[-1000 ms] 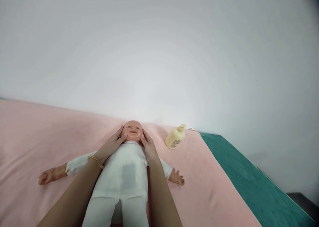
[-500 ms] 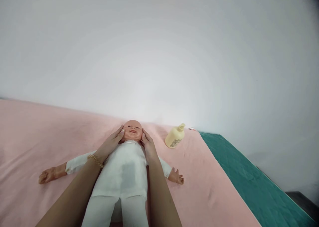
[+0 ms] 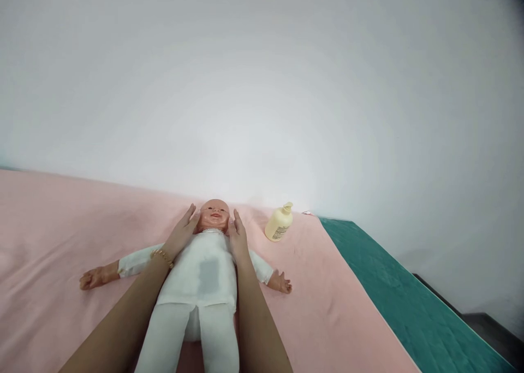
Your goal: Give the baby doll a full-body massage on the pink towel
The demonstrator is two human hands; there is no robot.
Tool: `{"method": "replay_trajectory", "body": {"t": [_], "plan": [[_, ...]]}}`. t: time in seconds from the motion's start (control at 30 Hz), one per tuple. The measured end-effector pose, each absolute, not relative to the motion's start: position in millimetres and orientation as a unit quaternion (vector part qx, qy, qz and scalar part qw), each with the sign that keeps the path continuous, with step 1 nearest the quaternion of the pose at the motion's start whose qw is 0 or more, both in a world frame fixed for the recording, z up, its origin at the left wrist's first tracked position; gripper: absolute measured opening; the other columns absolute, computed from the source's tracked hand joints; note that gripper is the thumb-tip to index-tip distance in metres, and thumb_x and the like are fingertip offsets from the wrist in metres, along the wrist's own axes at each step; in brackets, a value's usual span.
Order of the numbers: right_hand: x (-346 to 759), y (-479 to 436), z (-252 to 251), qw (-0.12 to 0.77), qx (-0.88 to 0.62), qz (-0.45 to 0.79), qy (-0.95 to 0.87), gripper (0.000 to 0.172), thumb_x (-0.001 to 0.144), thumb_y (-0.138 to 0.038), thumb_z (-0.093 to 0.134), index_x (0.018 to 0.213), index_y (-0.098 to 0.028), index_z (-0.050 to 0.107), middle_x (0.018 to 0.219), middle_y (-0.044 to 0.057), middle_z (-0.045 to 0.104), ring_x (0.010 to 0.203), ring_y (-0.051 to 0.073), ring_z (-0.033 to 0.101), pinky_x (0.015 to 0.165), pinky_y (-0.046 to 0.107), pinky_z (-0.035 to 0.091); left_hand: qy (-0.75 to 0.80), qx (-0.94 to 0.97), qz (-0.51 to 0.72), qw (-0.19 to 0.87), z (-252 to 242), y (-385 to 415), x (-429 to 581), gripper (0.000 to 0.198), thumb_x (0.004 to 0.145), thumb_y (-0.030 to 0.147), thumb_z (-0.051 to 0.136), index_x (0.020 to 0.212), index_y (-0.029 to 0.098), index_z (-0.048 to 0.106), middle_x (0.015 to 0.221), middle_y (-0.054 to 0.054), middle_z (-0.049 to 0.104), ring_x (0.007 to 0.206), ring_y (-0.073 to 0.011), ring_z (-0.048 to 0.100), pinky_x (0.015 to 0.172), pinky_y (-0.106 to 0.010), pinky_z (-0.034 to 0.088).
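Note:
A baby doll [image 3: 196,269] with a white cloth body lies on its back on a pink sheet [image 3: 327,307], arms spread and legs toward me. Its plastic head [image 3: 215,214] is between my two hands. My left hand [image 3: 184,231], below a gold bracelet [image 3: 162,257], has its fingers stretched out along the left side of the head, the thumb near the cheek. On the other side my right hand [image 3: 237,234] is held upright with straight fingers, its thumb by the doll's jaw. Whether the palms touch the head is hard to tell.
A yellow pump bottle [image 3: 279,222] stands on the sheet to the right of the doll's head. Beyond the sheet's right edge shows a green surface [image 3: 388,286]. A pale wall [image 3: 262,89] rises behind, and a dark object [image 3: 491,329] sits at the far right.
My fingers have moved outward from the doll's cheeks, leaving more room around its head. The view has shifted slightly, so the doll and bottle appear a little displaced.

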State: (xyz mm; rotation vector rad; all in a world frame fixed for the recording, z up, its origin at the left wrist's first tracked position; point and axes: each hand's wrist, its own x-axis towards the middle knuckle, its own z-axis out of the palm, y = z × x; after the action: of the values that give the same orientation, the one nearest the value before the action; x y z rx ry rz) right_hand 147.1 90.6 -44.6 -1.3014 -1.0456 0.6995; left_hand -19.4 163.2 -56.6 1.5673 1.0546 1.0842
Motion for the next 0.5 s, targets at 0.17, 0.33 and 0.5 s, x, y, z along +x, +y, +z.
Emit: {"method": "replay_trajectory", "body": {"t": [0.17,0.33,0.5], "plan": [[150.3,64.3,-22.0,0.622,-0.596,0.167,-0.480,0.059,0.091,-0.051,0.050,0.141,-0.020,0.052,0.160,0.008,0.032,0.149,0.024,0.026,0.121,0.043,0.022,0.451,0.646,0.448,0.423,-35.2,145.4,-28.1,0.072,0.095,0.057,0.039,0.152,0.014,0.032,0.159,-0.015,0.030,0.148,-0.0293,0.026,0.121,-0.047,0.019],[173.8,21.6,25.1,0.598,-0.601,0.115,-0.518,0.038,0.087,-0.043,0.058,0.118,-0.023,0.070,0.144,0.010,0.053,0.138,0.027,0.042,0.118,0.045,0.027,0.449,0.680,0.446,0.370,-2.9,125.5,-44.6,0.067,0.092,0.062,0.037,0.143,0.019,0.046,0.152,-0.012,0.044,0.138,-0.0314,0.042,0.116,-0.048,0.031],[207.8,-22.1,59.0,0.610,-0.622,0.050,-0.489,0.041,0.089,-0.047,0.055,0.120,-0.024,0.067,0.140,0.009,0.057,0.134,0.028,0.046,0.113,0.047,0.035,0.435,0.678,0.476,0.352,25.7,104.7,-54.5,0.060,0.089,0.063,0.041,0.131,0.023,0.057,0.145,-0.009,0.052,0.134,-0.0291,0.046,0.110,-0.042,0.040]]}}
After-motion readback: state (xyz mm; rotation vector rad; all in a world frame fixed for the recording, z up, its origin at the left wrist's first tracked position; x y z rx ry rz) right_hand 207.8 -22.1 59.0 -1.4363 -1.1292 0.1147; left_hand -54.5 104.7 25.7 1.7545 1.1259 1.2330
